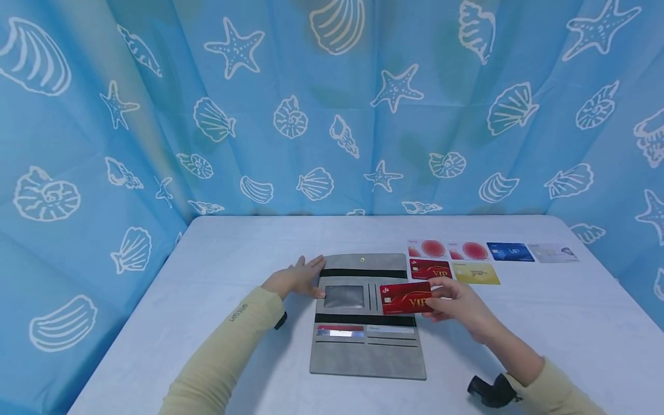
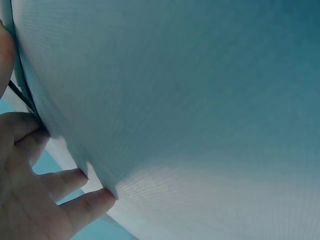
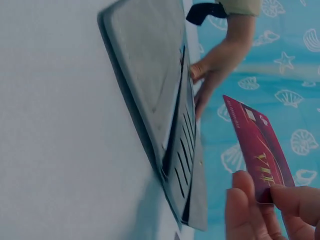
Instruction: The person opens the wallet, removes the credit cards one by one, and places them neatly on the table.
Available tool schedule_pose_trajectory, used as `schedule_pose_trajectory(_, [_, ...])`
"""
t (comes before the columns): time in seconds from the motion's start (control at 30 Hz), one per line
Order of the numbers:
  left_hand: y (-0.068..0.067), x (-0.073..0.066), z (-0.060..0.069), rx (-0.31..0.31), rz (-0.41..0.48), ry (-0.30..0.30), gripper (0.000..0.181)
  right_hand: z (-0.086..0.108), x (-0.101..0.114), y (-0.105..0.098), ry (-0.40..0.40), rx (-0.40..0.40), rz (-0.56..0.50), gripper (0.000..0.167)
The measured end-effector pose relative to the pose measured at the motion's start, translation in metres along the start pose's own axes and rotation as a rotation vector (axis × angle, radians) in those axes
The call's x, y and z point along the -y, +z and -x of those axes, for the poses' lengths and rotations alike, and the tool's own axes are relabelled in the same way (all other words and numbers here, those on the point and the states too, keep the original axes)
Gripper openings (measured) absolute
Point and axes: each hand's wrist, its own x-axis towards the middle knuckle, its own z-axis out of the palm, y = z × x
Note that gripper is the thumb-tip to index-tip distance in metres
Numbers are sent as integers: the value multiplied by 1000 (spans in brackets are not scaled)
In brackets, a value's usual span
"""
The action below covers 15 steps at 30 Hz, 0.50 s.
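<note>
The right hand [image 1: 456,302] has the red card [image 1: 402,298] — thumb and fingers pinching its right end, the card raised over the right side of the grey wallet [image 1: 363,364]. Over on the left, the left hand [image 1: 297,280] spreads its fingers wide, thumb at the wallet's left edge. The wallet lies unfolded on the white table [image 1: 233,245], tucked-in cards [image 1: 340,332] showing in its near slots — and 6 loose cards [image 1: 510,252] sit far right, 4 behind 2.
</note>
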Motion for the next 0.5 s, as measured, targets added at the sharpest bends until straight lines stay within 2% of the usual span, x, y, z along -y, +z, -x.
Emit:
schedule_pose_trajectory(0.17, [1,1,-1,-3,4,-5,87,2,4,-8,-62,-87,0,54])
schedule_pose_trajectory(0.5, [1,2,-1,-5,-3,-10,87,6,14,-27,-82,-164,42,60])
